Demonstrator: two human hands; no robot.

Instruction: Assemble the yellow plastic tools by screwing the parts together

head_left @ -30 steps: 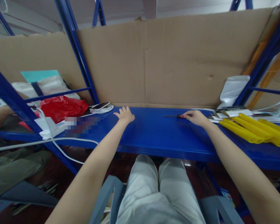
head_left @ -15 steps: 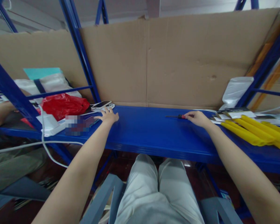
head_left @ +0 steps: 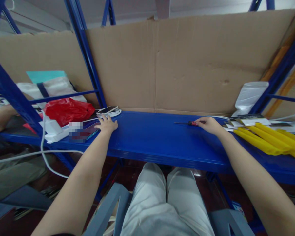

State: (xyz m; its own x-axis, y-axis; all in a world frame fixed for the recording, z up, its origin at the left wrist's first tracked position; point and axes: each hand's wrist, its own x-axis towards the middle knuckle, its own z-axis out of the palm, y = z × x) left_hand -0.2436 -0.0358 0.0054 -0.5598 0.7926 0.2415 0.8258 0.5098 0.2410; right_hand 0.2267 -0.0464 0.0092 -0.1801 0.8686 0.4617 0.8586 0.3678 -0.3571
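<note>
My right hand (head_left: 207, 125) grips the handle of a small screwdriver (head_left: 192, 123), black and red, low over the blue tabletop (head_left: 147, 134). Its thin shaft points left. On the left side, my left hand (head_left: 107, 124) has its fingers spread and holds nothing. Just left of that hand lies a dark phone (head_left: 89, 131), partly blurred out. Behind the fingers sit a white-edged phone (head_left: 107, 110) and a coiled white cable (head_left: 116, 113).
A white power strip (head_left: 56, 132) and a red plastic bag (head_left: 68, 109) lie at left. Several yellow sleeves (head_left: 270, 141) lie at right beside a white pouch (head_left: 252, 95). Cardboard (head_left: 162, 65) stands behind the table. Another person's arm (head_left: 1, 118) shows far left.
My left hand has shifted left and slightly nearer to me, toward the dark phone. My right hand and the screwdriver have stayed nearly in place.
</note>
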